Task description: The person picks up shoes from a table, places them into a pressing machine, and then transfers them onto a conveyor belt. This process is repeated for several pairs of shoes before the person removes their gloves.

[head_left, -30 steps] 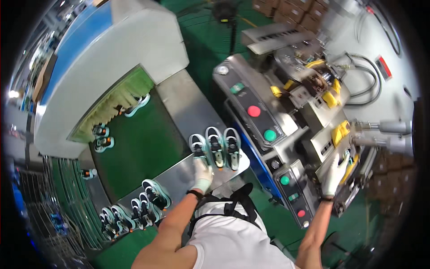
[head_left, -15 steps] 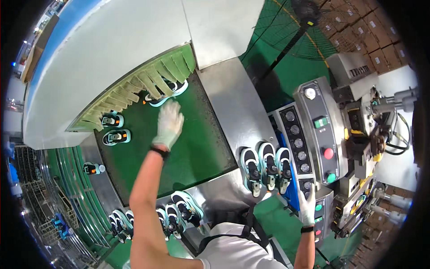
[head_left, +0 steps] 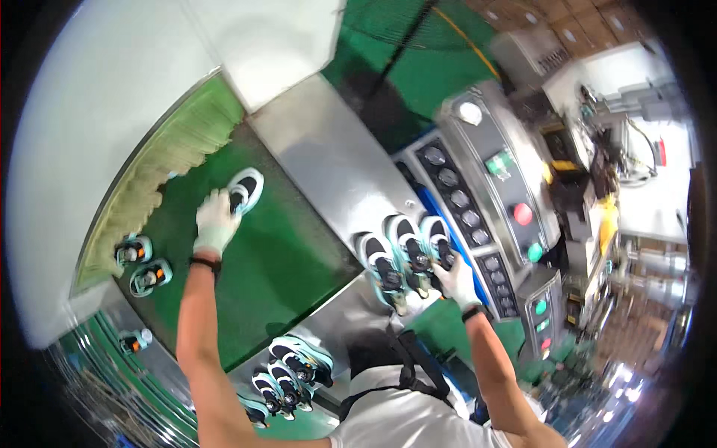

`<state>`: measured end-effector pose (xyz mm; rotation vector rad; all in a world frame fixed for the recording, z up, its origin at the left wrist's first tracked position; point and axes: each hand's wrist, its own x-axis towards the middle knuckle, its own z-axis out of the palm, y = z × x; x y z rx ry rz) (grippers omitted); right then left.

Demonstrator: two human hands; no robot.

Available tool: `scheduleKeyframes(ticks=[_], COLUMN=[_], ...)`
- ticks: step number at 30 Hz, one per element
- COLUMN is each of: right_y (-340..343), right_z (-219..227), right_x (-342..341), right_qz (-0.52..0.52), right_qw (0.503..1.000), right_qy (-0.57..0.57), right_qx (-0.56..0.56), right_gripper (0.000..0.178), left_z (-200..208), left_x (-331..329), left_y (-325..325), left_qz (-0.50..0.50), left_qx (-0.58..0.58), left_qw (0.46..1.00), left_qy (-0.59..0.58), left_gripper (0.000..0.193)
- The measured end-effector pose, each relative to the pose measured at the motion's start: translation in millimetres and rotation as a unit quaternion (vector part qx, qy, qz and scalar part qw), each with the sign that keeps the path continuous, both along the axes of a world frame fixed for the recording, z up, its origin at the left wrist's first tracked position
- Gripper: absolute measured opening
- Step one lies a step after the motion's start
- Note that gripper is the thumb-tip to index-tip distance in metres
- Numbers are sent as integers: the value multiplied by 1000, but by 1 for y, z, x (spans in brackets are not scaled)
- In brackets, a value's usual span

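My left hand (head_left: 216,222), in a white glove, is closed on a black and white sneaker (head_left: 248,190) with a pale sole, over the green conveyor belt (head_left: 291,261). At the right, my gloved right hand (head_left: 457,282) grips the lower end of another sneaker (head_left: 438,237), the rightmost of a short row on the metal ledge. Beside it in that row stand a middle sneaker (head_left: 408,246) and a left one (head_left: 379,263). Two more sneakers, one (head_left: 151,277) in front of the other (head_left: 133,251), lie at the belt's left side near the strip curtain.
A green strip curtain (head_left: 168,160) hangs at the opening of a white machine housing (head_left: 127,97). Several sneakers (head_left: 300,360) line the near metal edge. A control panel (head_left: 497,175) with knobs and coloured buttons stands at the right. A small orange-marked item (head_left: 134,341) sits at the left ledge.
My left hand has taken hold of a sneaker by the curtain and drawn it out onto the belt. My right hand has moved from the control panel to the rightmost sneaker. The view has turned.
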<state>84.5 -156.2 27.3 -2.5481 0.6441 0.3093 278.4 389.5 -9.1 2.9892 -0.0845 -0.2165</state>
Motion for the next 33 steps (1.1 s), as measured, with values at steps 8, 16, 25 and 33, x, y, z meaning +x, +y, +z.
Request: scheduleKeyframes(ticks=[8,16,25,33], right_y=[3,-34,-142,-225], right_z=[65,167,216,230], right_x=[-5,-66,-77,-111], right_qz=[54,-87,-124,-153], right_qw=[976,560,515,471], right_qy=[-108,18,-156,-312], right_qx=[182,824,834,811], right_gripper=[72,50,83,76], left_z=[47,247,298,251], left_x=[-147,-180,-128,-136], left_y=[-132,-298,-475,-520], left_qz=[75,-110,-206,-132], left_qx=[-234,-624,-679,-641], left_qw=[956,743,686,737], left_qy=[159,215,160,169], left_gripper=[60,41,51,45])
